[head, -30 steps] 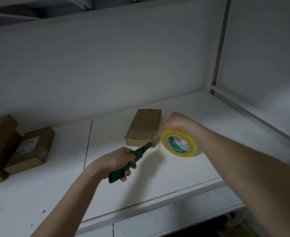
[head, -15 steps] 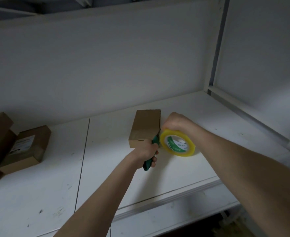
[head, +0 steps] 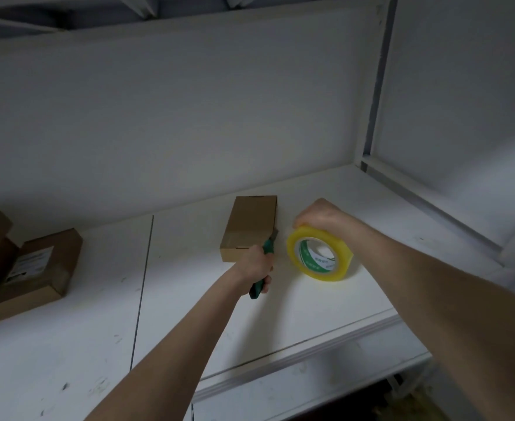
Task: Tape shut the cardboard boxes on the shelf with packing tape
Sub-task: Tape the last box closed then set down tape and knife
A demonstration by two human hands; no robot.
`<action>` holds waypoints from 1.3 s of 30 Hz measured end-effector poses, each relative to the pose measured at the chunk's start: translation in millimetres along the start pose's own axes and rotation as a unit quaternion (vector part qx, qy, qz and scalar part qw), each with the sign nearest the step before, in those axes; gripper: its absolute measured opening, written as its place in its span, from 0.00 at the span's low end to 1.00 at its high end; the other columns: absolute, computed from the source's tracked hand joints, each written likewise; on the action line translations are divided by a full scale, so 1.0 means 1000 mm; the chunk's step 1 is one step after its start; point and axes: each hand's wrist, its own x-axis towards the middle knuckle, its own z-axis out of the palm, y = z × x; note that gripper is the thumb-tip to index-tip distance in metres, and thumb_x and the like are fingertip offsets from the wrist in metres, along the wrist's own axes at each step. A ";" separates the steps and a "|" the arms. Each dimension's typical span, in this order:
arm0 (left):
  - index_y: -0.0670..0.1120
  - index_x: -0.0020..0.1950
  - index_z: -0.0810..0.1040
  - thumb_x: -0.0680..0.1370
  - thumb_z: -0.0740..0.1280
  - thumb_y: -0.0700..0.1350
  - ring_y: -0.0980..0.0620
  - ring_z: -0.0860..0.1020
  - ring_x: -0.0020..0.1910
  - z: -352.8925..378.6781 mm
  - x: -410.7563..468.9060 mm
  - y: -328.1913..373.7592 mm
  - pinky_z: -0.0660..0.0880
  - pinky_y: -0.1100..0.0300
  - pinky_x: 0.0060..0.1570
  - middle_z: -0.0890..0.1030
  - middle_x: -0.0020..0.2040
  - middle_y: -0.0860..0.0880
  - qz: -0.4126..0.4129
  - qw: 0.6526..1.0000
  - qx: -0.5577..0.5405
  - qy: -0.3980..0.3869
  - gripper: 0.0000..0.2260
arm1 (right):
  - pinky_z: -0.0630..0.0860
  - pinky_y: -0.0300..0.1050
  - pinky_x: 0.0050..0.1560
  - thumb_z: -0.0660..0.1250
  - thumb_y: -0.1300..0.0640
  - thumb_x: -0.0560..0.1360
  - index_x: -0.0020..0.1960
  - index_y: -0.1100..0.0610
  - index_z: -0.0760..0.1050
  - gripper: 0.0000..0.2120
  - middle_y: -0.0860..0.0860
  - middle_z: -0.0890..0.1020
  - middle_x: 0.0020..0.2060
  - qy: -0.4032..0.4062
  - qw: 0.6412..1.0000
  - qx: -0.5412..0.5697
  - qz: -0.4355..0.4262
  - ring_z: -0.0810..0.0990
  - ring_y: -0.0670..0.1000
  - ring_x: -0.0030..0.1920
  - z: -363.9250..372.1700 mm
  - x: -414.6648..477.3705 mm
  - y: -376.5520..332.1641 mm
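A small brown cardboard box [head: 250,226] lies flat on the white shelf [head: 189,314], near the back wall. My left hand [head: 254,262] grips a green utility knife [head: 260,284], its blade end against the box's right near corner. My right hand [head: 316,215] holds the top of a yellow packing tape roll [head: 320,256] that stands on edge just right of the box. Any tape strip between roll and box is too faint to make out.
Several more brown boxes [head: 34,275] are stacked at the shelf's far left, one with a white label. A white upright post [head: 368,86] and a side rail [head: 432,208] bound the shelf on the right. The shelf's front edge [head: 310,341] runs below my arms.
My left hand moved the knife forward and right, from mid-shelf up to the box's right corner. The tape roll shifted slightly away from the box to the right.
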 end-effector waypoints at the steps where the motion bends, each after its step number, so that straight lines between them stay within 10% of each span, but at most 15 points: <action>1: 0.37 0.58 0.67 0.82 0.52 0.37 0.53 0.66 0.27 -0.001 0.000 0.000 0.66 0.63 0.23 0.68 0.40 0.44 0.001 1.000 -0.003 0.003 0.09 | 0.80 0.49 0.49 0.76 0.49 0.65 0.49 0.61 0.81 0.18 0.57 0.83 0.47 0.007 1.000 0.021 0.002 0.83 0.57 0.47 -0.004 0.000 0.003; 6: 0.40 0.50 0.66 0.80 0.53 0.37 0.52 0.66 0.27 -0.011 0.000 0.008 0.65 0.60 0.26 0.67 0.38 0.45 0.034 0.999 0.009 0.037 0.04 | 0.78 0.45 0.42 0.75 0.50 0.67 0.48 0.61 0.81 0.16 0.56 0.83 0.44 0.039 0.997 0.069 0.023 0.82 0.55 0.46 -0.015 -0.001 0.015; 11: 0.41 0.53 0.67 0.80 0.53 0.39 0.50 0.69 0.31 0.000 0.010 0.015 0.68 0.59 0.27 0.70 0.38 0.45 0.108 0.985 0.114 0.069 0.06 | 0.79 0.51 0.57 0.74 0.51 0.68 0.48 0.56 0.84 0.12 0.54 0.84 0.49 0.064 0.988 0.139 -0.014 0.82 0.54 0.50 -0.017 -0.003 0.030; 16: 0.38 0.69 0.62 0.80 0.54 0.38 0.34 0.74 0.56 0.040 0.037 -0.005 0.71 0.49 0.52 0.70 0.61 0.34 0.146 0.918 0.365 0.049 0.17 | 0.78 0.50 0.59 0.75 0.51 0.70 0.43 0.47 0.82 0.03 0.51 0.84 0.49 0.091 0.967 0.226 -0.075 0.82 0.54 0.53 -0.018 -0.007 0.043; 22: 0.43 0.70 0.66 0.80 0.57 0.42 0.38 0.74 0.57 0.056 0.050 -0.001 0.73 0.47 0.57 0.68 0.62 0.39 0.160 0.879 0.445 0.062 0.18 | 0.77 0.46 0.59 0.74 0.54 0.72 0.49 0.52 0.84 0.06 0.51 0.84 0.50 0.084 0.947 0.292 -0.103 0.82 0.52 0.53 -0.029 -0.017 0.057; 27: 0.43 0.63 0.77 0.81 0.60 0.41 0.49 0.77 0.58 0.036 0.048 0.057 0.68 0.65 0.54 0.79 0.60 0.44 0.313 0.914 0.173 0.190 0.13 | 0.76 0.41 0.57 0.74 0.55 0.73 0.51 0.54 0.84 0.07 0.50 0.84 0.49 0.086 0.934 0.316 -0.141 0.81 0.48 0.52 -0.033 -0.020 0.063; 32: 0.43 0.58 0.79 0.79 0.65 0.50 0.50 0.77 0.58 0.045 0.054 0.089 0.72 0.57 0.61 0.80 0.56 0.47 0.250 0.961 0.067 0.099 0.14 | 0.76 0.41 0.56 0.72 0.58 0.74 0.43 0.47 0.83 0.06 0.43 0.84 0.42 0.073 0.934 0.297 -0.184 0.81 0.46 0.48 -0.036 -0.021 0.064; 39: 0.39 0.62 0.77 0.80 0.63 0.49 0.49 0.77 0.55 0.049 0.063 0.094 0.73 0.62 0.41 0.80 0.55 0.46 0.161 0.986 -0.044 0.016 0.16 | 0.75 0.29 0.46 0.71 0.57 0.75 0.47 0.51 0.83 0.03 0.45 0.83 0.42 0.070 0.936 0.281 -0.200 0.80 0.40 0.43 -0.047 -0.027 0.069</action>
